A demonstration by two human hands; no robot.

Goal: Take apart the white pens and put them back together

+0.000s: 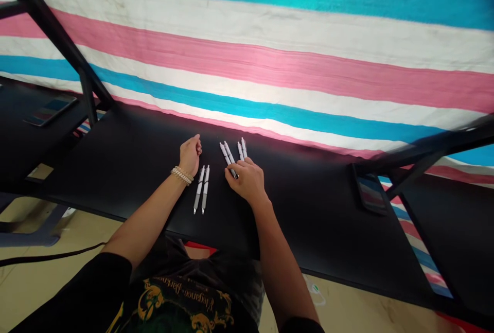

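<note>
My left hand rests on its side on the black table, fingers curled closed, with nothing visible in them. Just to its right, two white pens with grey grips lie side by side, tips toward me. My right hand is closed over the near ends of more white pens. One pair of pens shows to the left of its fingers, their tips by the thumb. Another pair of pens sticks out beyond the knuckles, its lower part hidden under the hand.
The black table runs across the view. Behind it hangs a striped blue, white and pink sheet. A dark phone-like slab lies to the right, another flat device at far left. Black frame bars slant at both sides.
</note>
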